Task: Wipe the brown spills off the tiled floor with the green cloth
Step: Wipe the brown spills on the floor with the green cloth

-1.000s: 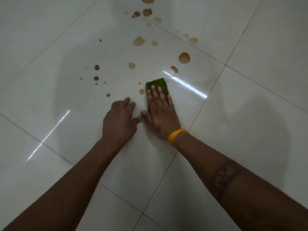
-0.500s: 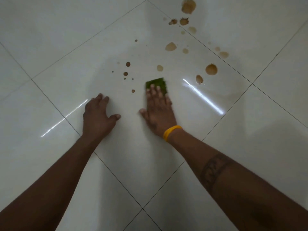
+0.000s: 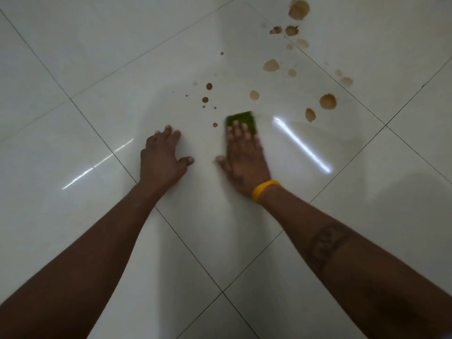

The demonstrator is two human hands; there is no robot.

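Note:
My right hand (image 3: 244,157), with a yellow band at the wrist, lies flat on the green cloth (image 3: 241,119) and presses it onto the white tiled floor (image 3: 97,69). Only the cloth's far end shows past my fingertips. Brown spills (image 3: 327,101) dot the tile beyond and to the right of the cloth, with small drops (image 3: 205,99) just left of it and one drop (image 3: 215,125) beside it. My left hand (image 3: 162,157) rests on the floor to the left, fingers spread, holding nothing.
More brown splashes (image 3: 298,9) lie at the top right, across a grout line (image 3: 342,86). Bright light streaks (image 3: 302,144) reflect off the glossy tiles to the right of my right hand.
My left hand slid away to the left of the right hand and has come partly back. The right hand and cloth stay near the same drops; the view has shifted so the spills sit further right.

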